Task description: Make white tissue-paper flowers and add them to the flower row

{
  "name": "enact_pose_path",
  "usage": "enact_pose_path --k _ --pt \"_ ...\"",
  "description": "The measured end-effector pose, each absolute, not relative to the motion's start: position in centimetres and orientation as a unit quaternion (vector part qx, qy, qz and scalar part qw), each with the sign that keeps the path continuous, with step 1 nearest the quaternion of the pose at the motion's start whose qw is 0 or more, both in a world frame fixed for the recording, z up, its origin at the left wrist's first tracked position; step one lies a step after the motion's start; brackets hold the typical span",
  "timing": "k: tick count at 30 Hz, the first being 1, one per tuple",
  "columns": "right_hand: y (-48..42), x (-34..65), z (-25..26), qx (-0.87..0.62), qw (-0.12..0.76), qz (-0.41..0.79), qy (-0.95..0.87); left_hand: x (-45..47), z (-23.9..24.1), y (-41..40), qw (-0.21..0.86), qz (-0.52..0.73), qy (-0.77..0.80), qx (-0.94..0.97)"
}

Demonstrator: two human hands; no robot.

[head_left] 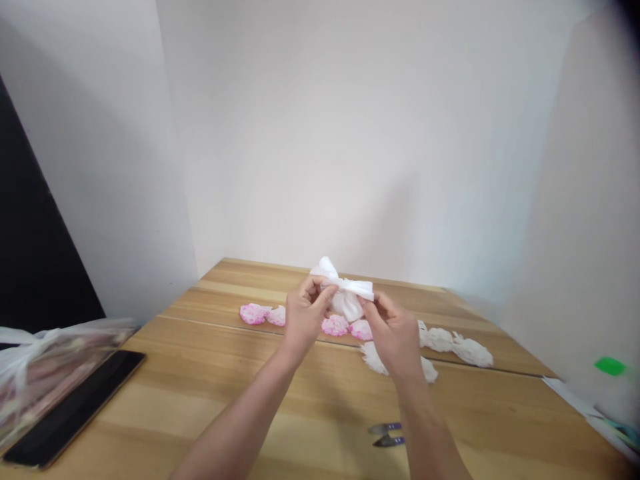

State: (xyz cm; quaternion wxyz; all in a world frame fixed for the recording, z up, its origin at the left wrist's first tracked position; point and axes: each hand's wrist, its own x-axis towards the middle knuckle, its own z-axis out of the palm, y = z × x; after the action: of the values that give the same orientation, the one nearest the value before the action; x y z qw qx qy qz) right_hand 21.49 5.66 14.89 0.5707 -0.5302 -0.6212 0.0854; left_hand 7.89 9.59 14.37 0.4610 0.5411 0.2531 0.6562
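Head view shows the left hand (303, 313) and right hand (395, 333) each closing a grip on white tissue (345, 293) held above the worktop (200, 393), over pink flowers (335, 325), snips (386, 434) nearer.

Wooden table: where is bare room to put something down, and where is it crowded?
The table is bare between the black tablet and the left hand, and between the snips and the papers at the right edge. Crowded: the middle, where pink flowers and white flowers lie around the right hand and its tissue flower.
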Motion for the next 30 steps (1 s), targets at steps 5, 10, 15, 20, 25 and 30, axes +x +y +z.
enact_pose_path --k 5,10,15,20,25,30 --pt "5.7 21.5 14.8 -0.524 0.579 0.097 -0.617 7.9 14.5 9.7 0.496 0.655 0.217 0.527" --pt "5.6 21.0 15.2 -0.536 0.597 0.085 -0.590 8.3 13.8 9.3 0.375 0.640 0.288 0.606" --pt "5.2 21.3 15.5 -0.536 0.615 0.057 -0.575 8.2 13.8 9.3 0.397 0.624 0.278 0.612" --pt "5.2 21.7 15.6 -0.546 0.622 0.046 -0.559 7.6 14.6 9.4 0.550 0.592 0.190 0.558" --pt "5.1 21.4 15.7 -0.530 0.615 0.081 -0.578 7.7 14.7 9.2 0.546 0.609 0.189 0.543" --pt "5.4 21.1 15.5 -0.462 0.586 0.201 -0.635 8.1 14.6 8.6 0.514 0.625 0.201 0.553"
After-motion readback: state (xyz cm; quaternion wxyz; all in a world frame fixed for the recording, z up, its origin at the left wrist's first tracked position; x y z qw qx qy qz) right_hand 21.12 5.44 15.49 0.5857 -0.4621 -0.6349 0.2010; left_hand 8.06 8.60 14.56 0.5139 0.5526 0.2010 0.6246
